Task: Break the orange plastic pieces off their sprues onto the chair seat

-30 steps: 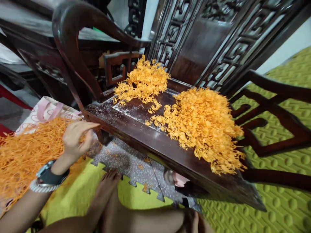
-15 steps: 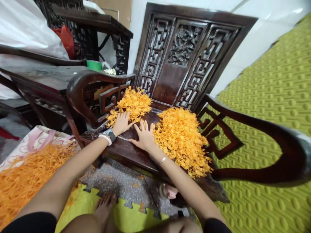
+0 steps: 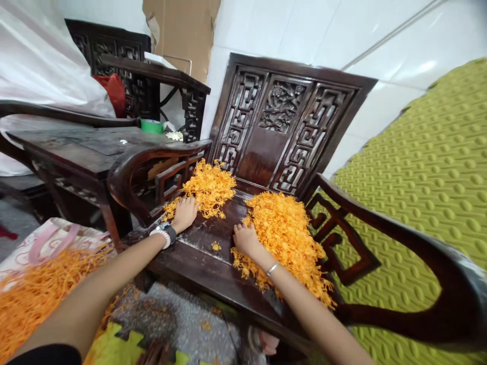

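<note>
My left hand [image 3: 185,214] rests at the front left edge of a smaller heap of orange tasselled pieces [image 3: 211,187], fingers slightly bent, nothing visibly gripped. A dark watch and a beaded bracelet circle that wrist. Against the left side of a larger orange heap [image 3: 289,233] lies my right hand [image 3: 246,240], its fingers bent but apart and partly hidden. Both heaps lie on the seat of a dark carved wooden chair [image 3: 207,261]. One small orange piece [image 3: 216,246] sits alone on the seat between my hands.
A patterned bag [image 3: 53,235] with loose orange strands [image 3: 53,291] stands at lower left. Left of the chair are a dark wooden table [image 3: 76,147] and a green tape roll [image 3: 151,126]. Curved armrests flank the seat. A yellow-green textured mat [image 3: 429,203] stands at right.
My hands have drawn apart from the middle of the seat, the right one moving to the larger heap. The loose orange piece between them now shows. The camera view has tilted upward.
</note>
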{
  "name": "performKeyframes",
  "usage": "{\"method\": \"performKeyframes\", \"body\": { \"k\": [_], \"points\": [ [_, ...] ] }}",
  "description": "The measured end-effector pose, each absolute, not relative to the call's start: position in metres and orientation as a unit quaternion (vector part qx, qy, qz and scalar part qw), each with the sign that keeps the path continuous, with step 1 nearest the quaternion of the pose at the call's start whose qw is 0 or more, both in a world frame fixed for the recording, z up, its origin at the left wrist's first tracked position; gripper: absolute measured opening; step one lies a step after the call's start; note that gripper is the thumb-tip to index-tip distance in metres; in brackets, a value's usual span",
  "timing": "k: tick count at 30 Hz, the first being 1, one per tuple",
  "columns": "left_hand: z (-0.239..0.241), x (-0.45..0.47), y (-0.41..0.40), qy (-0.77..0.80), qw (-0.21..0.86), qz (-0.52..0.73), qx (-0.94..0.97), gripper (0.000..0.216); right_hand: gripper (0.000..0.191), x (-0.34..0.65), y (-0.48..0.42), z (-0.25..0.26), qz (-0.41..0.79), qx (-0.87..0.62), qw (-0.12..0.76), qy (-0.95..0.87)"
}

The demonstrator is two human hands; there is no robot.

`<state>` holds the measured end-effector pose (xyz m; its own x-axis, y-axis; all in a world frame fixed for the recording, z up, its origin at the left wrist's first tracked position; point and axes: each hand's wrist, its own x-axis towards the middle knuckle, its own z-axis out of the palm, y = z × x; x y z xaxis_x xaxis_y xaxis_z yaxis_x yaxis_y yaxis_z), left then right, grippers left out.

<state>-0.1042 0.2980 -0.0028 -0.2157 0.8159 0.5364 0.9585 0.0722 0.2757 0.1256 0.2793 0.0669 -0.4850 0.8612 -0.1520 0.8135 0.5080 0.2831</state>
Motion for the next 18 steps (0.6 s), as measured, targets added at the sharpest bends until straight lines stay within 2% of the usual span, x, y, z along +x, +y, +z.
{"method": "performKeyframes", "body": {
  "k": [3, 5, 9, 11, 15, 18],
  "points": [
    [-0.001, -0.113, 0.303, -0.730, 0.090, -0.325, -0.594, 0.033, 0.048, 0.139, 0.273, 0.087, 0.050, 0.468, 0.190, 0.862],
    [0.000, -0.118, 0.304, -0.733, 0.072, -0.354, -0.576, 0.031, 0.054, 0.138, 0.267, 0.096, 0.037, 0.454, 0.190, 0.870],
    [-0.001, -0.122, 0.307, -0.726, 0.048, -0.421, -0.541, 0.029, 0.059, 0.107, 0.247, 0.085, 0.020, 0.337, 0.055, 0.940],
    [0.000, -0.123, 0.307, -0.714, 0.043, -0.453, -0.531, 0.027, 0.056, 0.092, 0.237, 0.069, 0.009, 0.268, 0.034, 0.963],
    [0.005, -0.123, 0.305, -0.683, 0.042, -0.510, -0.521, 0.023, 0.051, 0.094, 0.229, 0.046, 0.049, 0.307, 0.082, 0.947],
    [0.009, -0.122, 0.302, -0.665, 0.045, -0.548, -0.505, 0.023, 0.048, 0.120, 0.233, 0.058, 0.096, 0.373, 0.145, 0.911]
  ]
}}
